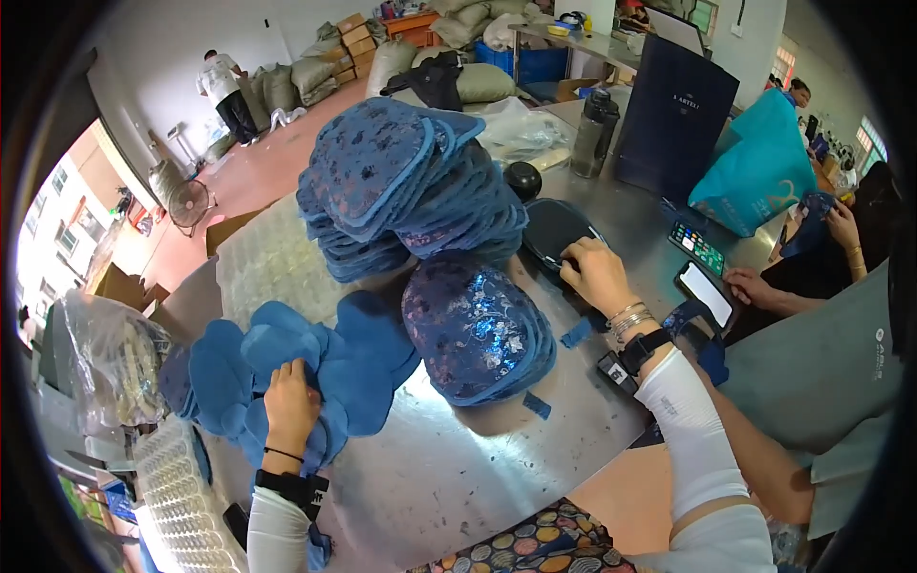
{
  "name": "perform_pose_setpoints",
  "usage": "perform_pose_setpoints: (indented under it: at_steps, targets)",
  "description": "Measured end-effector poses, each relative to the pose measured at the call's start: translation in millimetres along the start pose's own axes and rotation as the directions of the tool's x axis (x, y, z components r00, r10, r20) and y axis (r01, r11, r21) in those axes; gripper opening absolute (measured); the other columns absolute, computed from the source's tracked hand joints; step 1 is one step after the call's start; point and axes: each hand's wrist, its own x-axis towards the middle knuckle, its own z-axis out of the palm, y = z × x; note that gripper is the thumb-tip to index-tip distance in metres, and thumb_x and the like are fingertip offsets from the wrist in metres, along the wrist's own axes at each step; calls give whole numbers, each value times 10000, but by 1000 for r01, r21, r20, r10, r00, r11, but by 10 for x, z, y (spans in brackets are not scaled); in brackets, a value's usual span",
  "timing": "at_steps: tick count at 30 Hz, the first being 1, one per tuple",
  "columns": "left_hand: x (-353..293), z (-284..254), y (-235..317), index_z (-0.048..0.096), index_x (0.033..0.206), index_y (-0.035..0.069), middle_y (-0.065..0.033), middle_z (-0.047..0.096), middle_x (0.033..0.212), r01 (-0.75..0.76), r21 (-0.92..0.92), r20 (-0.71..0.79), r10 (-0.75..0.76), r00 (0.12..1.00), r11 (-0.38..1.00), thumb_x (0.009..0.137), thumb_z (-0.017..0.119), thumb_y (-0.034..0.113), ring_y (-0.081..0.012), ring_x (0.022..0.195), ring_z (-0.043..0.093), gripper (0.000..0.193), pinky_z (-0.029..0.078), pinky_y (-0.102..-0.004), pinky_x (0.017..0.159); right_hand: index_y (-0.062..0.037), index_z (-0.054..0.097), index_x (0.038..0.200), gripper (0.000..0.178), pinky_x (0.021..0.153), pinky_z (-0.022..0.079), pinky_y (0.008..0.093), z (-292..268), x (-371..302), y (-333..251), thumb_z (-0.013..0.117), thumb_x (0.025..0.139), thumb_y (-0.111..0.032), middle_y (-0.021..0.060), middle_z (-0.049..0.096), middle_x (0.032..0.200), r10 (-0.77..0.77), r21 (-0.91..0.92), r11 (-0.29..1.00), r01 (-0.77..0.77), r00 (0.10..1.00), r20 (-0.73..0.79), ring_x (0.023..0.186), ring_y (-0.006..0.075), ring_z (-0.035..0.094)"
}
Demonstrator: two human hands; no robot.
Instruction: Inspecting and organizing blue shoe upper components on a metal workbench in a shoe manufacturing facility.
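Resting on the plain blue fabric pieces [355,392] at the lower left of the frame, the left hand [292,401] has bent, partly closed fingers; whether it pinches a piece cannot be told. Right of centre, the right hand [600,277] curls at the edge of a dark shallow tray [559,224]; anything between its fingertips is hidden. The sequined pile [473,329] lies mid-frame between the hands, on the metal table [420,487], with the tall patterned stack [368,162] above it in the frame. Because the plain pieces overlap and look soft, sound handling probably means parting one layer by its rim with the fingertips; flat pressure could drag neighbours along. The uneven stack is best left unbumped, and the small blue scraps [538,406] kept out from between layers.
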Motion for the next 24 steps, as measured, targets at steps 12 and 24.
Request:
perform_pose_setpoints:
  at_steps: [12, 24]
  targets:
    - [17, 140, -202, 577, 947, 11, -180, 629, 890, 91, -130, -57, -99, 993, 987, 799, 614, 53, -356, 838, 616, 158, 506, -439, 731, 19, 579, 1143, 279, 907, 443, 300, 431, 250, 673, 526, 982, -203, 122, 649, 1061, 841, 920, 296, -256, 526, -124, 984, 187, 597]
    - [-75, 269, -494, 505, 928, 9, -146, 533, 834, 123, -543, -292, -325, 900, 830, 748, 534, -117, -297, 753, 563, 222, 473, -388, 707, 3, 570, 1227, 380, 752, 562, 336, -899, -1016, -1708, 572, 854, -69, 153, 624, 1230, -484, 603, 565, 564, 818, -312, 994, 285, 663]
